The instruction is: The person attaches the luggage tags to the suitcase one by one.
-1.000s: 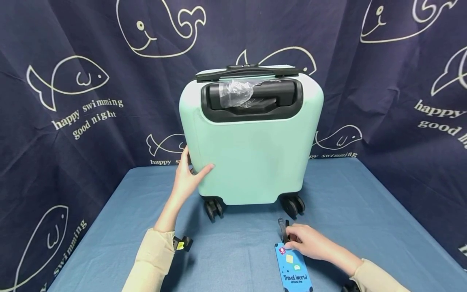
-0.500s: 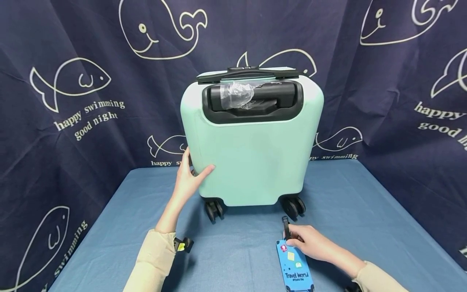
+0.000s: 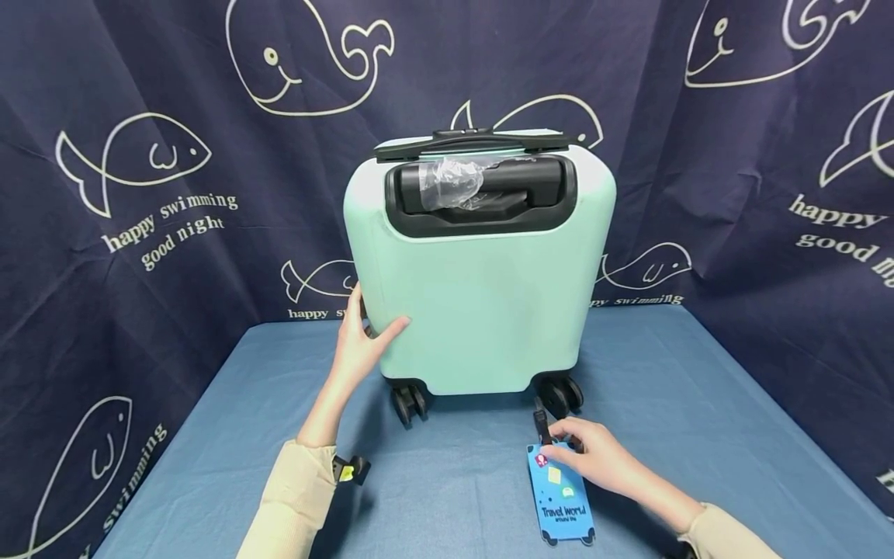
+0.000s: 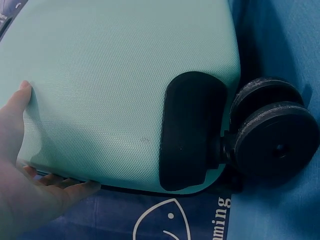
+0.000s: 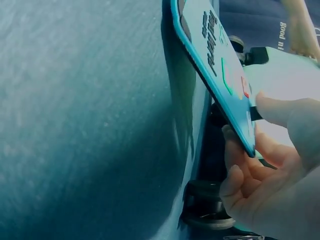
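A mint-green suitcase (image 3: 482, 310) stands upright on its black wheels. My left hand (image 3: 356, 345) grips its left edge, thumb (image 4: 20, 100) on the broad face and fingers around the side. In front of the suitcase's right wheels, my right hand (image 3: 587, 450) pinches the top of a blue luggage tag (image 3: 561, 497) printed "Travel World". From the tag's top end a black strap (image 3: 541, 427) sticks up toward the wheel. In the right wrist view the tag (image 5: 215, 65) tilts above the cloth, thumb on its printed face and fingers behind.
Blue cloth (image 3: 433, 473) covers the table. Dark blue curtains (image 3: 174, 256) with fish drawings rise behind and at both sides. Clear plastic film (image 3: 452, 182) wraps part of the suitcase's pull handle, below a black carry handle (image 3: 475, 142).
My right hand has moved slightly up the head view, toward the suitcase, with the tag, whose lower edge now shows in full. The strap's position has shifted. My left hand has stayed put.
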### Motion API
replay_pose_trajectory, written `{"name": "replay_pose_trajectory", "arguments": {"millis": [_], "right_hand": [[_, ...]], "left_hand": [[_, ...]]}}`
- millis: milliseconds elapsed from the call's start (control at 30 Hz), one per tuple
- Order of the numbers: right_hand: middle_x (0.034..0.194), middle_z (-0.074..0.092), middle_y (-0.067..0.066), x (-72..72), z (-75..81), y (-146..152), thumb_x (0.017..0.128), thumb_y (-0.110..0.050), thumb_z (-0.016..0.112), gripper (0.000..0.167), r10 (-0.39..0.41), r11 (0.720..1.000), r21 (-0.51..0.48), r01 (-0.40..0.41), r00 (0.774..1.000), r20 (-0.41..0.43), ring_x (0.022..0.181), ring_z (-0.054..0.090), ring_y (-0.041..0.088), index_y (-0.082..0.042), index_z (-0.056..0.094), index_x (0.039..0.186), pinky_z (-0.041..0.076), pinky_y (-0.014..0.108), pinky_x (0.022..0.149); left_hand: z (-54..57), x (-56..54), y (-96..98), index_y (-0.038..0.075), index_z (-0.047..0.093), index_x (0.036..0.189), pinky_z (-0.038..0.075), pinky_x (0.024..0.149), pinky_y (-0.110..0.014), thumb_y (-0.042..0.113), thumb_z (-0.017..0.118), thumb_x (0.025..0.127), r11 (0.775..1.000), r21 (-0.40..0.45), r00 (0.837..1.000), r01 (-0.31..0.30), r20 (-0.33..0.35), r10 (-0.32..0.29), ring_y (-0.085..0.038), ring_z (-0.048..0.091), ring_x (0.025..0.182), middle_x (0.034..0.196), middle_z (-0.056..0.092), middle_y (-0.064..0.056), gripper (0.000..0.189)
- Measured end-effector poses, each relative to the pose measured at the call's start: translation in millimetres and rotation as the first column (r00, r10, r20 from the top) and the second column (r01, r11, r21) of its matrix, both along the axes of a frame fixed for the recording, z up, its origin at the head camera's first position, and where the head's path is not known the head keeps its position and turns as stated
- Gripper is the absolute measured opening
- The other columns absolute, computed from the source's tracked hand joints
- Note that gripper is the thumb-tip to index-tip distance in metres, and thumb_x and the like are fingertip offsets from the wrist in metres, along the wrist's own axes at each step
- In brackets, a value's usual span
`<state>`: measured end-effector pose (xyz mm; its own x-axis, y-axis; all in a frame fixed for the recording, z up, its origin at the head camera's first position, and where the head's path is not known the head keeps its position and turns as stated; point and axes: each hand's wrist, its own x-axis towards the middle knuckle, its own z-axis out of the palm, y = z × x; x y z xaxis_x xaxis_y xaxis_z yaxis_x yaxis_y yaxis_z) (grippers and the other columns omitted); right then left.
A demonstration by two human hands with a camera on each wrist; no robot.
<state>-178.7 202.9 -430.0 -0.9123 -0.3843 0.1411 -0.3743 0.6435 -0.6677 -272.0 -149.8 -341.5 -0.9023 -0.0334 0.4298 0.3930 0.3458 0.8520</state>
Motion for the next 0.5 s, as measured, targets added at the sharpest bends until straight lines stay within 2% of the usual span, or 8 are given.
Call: {"name": "replay_pose_trajectory", "arguments": {"millis": [200, 400, 500], "right_hand": [[0.086, 0.064, -0.005, 0.4, 1.1, 1.7, 0.087, -0.032, 0.065, 0.02, -0.046, 0.997, -0.069, 0.045, 0.999, -0.019, 0.068, 0.05, 0.002, -0.015, 0.069, 0.097, 0.043, 0.02, 0.059], [0.094, 0.069, -0.002, 0.6, 6.2, 4.2, 0.087, -0.03, 0.065, 0.019, -0.076, 0.994, -0.084, 0.072, 0.996, -0.048, 0.066, 0.049, 0.002, -0.015, 0.07, 0.098, 0.042, 0.02, 0.057], [0.086, 0.065, -0.006, 2.0, 10.0, 4.9, 0.086, -0.026, 0.068, 0.012, -0.107, 0.992, -0.078, 0.101, 0.991, -0.084, 0.065, 0.048, 0.001, -0.017, 0.069, 0.094, 0.042, 0.02, 0.057]], "left_hand": [[-0.7, -0.7, 0.1, 0.036, 0.018, 0.147, 0.039, 0.103, -0.044, 0.043, 0.075, 0.077, 1.0, 0.004, 1.0, 0.004, 0.002, -0.004, -0.017, 0.042, 0.125, 0.14, 0.04, -0.002, 0.091], [-0.9, -1.0, 0.1, 0.036, 0.019, 0.147, 0.04, 0.102, -0.045, 0.043, 0.075, 0.077, 1.0, 0.009, 1.0, -0.001, 0.0, 0.001, -0.017, 0.042, 0.123, 0.139, 0.041, -0.002, 0.09], [-1.3, -1.0, 0.1, 0.036, 0.019, 0.147, 0.04, 0.102, -0.046, 0.042, 0.075, 0.077, 1.0, 0.013, 1.0, 0.0, -0.002, 0.0, -0.017, 0.043, 0.123, 0.138, 0.041, -0.002, 0.09]]}}
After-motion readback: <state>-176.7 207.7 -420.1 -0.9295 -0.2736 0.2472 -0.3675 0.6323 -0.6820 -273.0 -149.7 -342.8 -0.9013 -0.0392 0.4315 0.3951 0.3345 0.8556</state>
